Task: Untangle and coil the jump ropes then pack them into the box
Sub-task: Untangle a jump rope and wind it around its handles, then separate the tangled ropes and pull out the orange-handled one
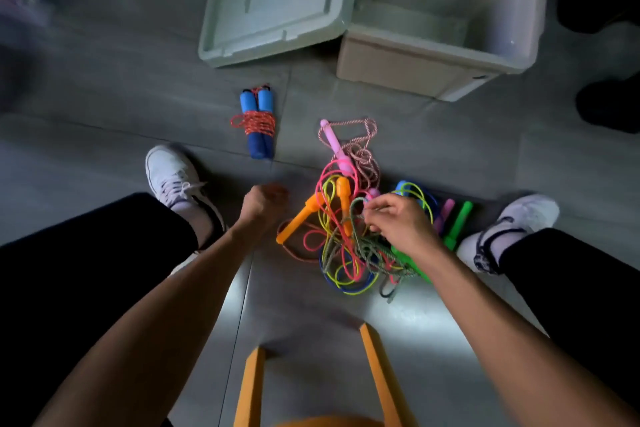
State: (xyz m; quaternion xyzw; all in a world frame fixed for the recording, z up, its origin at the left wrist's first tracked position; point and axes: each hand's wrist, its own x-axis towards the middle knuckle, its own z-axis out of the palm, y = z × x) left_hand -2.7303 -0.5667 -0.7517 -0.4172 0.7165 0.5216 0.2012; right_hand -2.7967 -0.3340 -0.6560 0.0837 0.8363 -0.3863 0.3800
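Tangled jump ropes: lying heaped on the floor, short of the open box. Right hand is pinching a green-grey braided cord; left hand is hovering clenched, holding nothing visible. Cords likely light, limp, snag-prone; rigid handles offer surest hold.

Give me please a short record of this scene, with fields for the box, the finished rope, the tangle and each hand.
box: clear box open on the floor, nothing visible inside; lid lying beside it
finished rope: blue-handled rope coiled, on the floor outside the box
tangle: tangled ropes with orange, pink and green handles, between the feet
left hand: curled, seems to hold nothing
right hand: pinches a green cord of the tangle
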